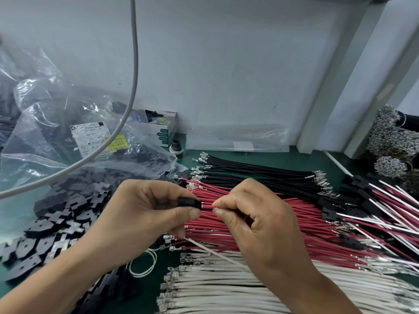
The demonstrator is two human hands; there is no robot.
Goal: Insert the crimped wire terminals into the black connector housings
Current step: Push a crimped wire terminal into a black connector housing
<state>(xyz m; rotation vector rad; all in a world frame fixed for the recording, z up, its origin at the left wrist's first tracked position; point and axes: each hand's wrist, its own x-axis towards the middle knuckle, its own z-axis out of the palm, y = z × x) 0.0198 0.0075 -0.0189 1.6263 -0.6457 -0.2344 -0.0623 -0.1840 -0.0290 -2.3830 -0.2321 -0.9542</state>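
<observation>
My left hand (145,209) grips a black connector housing (189,203) between thumb and fingers, above the wire bundles. My right hand (256,214) pinches a black wire (207,207) right at the housing's opening; its terminal end is hidden inside or behind the housing. A white wire (210,250) hangs below the hands toward the right. Under the hands lie rows of black wires (260,175), red wires (317,225) and white wires (226,286), all with metal terminals on their ends. A heap of loose black housings (61,214) lies at the left.
Clear plastic bags (68,132) with labels sit at the back left, crossed by a grey cable (136,64). A small open box (158,125) stands by the wall. Finished assemblies (385,200) and bundled terminals (394,141) lie at the right on the green mat (306,159).
</observation>
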